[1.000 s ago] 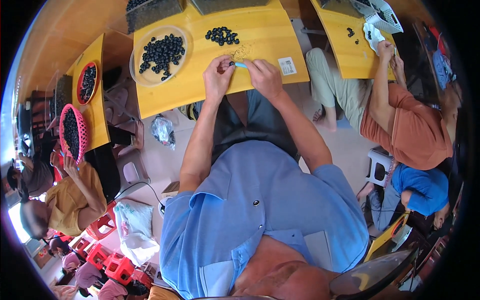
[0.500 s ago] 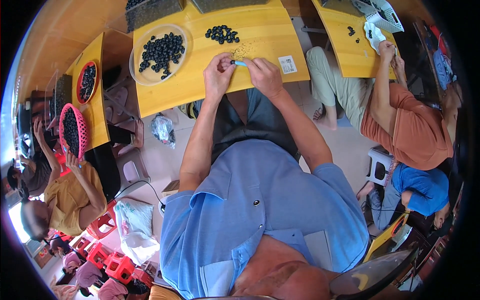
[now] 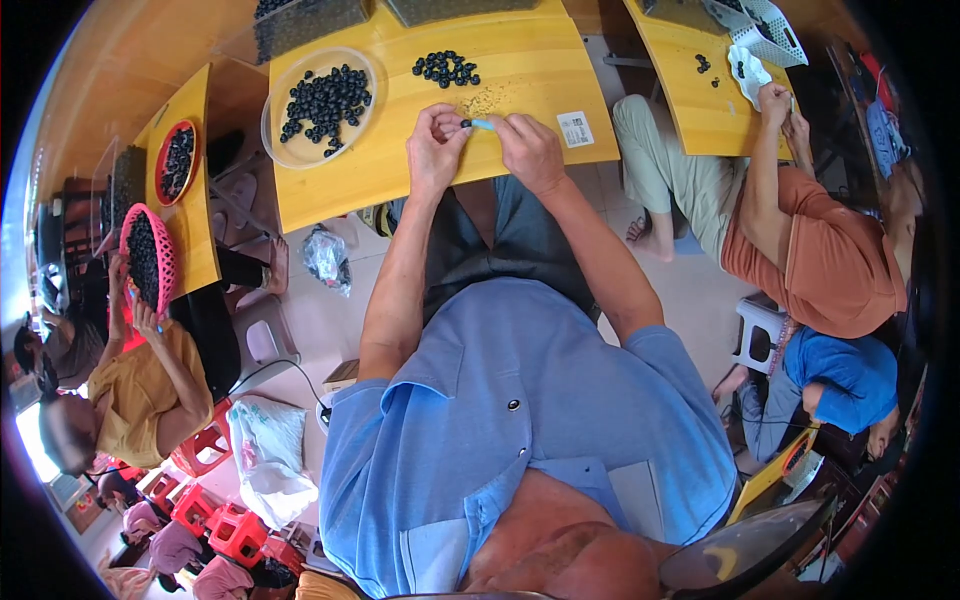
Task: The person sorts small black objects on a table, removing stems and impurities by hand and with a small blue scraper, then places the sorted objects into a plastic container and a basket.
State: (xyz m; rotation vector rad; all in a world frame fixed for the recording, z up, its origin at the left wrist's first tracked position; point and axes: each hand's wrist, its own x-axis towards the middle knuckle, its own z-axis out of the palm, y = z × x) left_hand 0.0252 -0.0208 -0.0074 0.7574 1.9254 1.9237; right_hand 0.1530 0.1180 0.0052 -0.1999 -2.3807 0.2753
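Over the near edge of the yellow table, my left hand pinches a small black bead-like piece between thumb and fingers. My right hand is closed round a thin tool with a light-blue handle, its tip against the black piece. Beyond my hands lies a loose group of round black pieces. To their left, a clear round tray holds many more of them. Yellowish crumbs are scattered just past my fingers.
A white label sits at the table's right edge. Dark-filled clear bins stand at the back. A co-worker in orange-brown sits right; one in mustard sits left by a pink basket. A plastic bag lies on the floor.
My hands stay nearly in place with the tool at the black piece. At left, the co-worker's raised hand has come down to the pink basket's near side.
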